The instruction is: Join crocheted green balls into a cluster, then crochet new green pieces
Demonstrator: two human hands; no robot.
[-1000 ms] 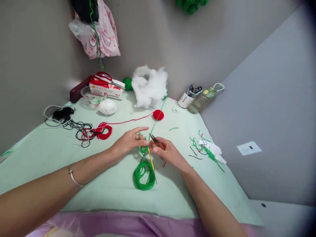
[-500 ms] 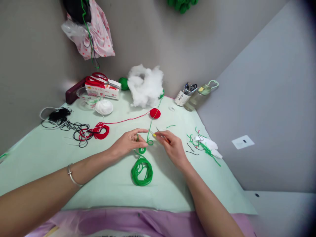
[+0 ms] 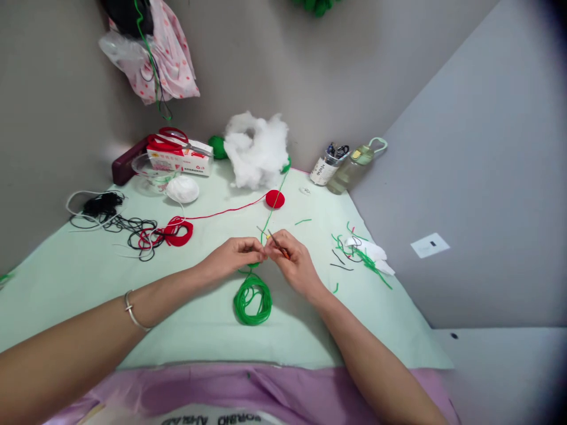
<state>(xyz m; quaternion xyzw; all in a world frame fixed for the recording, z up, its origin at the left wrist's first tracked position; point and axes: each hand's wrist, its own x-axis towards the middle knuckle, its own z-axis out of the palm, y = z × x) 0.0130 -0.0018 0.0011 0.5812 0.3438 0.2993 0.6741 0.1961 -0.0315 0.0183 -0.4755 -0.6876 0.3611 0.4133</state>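
My left hand point(image 3: 237, 255) is closed, thumb and finger pinched together on green yarn point(image 3: 264, 227) in front of me. My right hand point(image 3: 293, 260) meets it fingertip to fingertip. It grips a thin crochet hook point(image 3: 262, 231) with a yellow part at the fingers, and also a slim dark metal tool point(image 3: 275, 241) with an orange end, whose kind I cannot make out. Fingers hide most of the small green loop between the hands. Just below them on the table lies a wound coil of green yarn point(image 3: 252, 301). The yarn strand runs back past a red disc-shaped piece point(image 3: 275, 199).
White stuffing point(image 3: 257, 150) is heaped at the back, beside a box point(image 3: 179, 156) with red-handled scissors point(image 3: 170, 140). Black yarn point(image 3: 104, 205) and red yarn point(image 3: 179, 232) tangle on the left. A bottle point(image 3: 352, 170), pen cup point(image 3: 325, 167) and green scraps point(image 3: 367, 260) are right.
My right hand has moved left to meet my left hand. The left forefinger, stretched out before, is now curled in, and the small green loop is covered. The view has shifted slightly.
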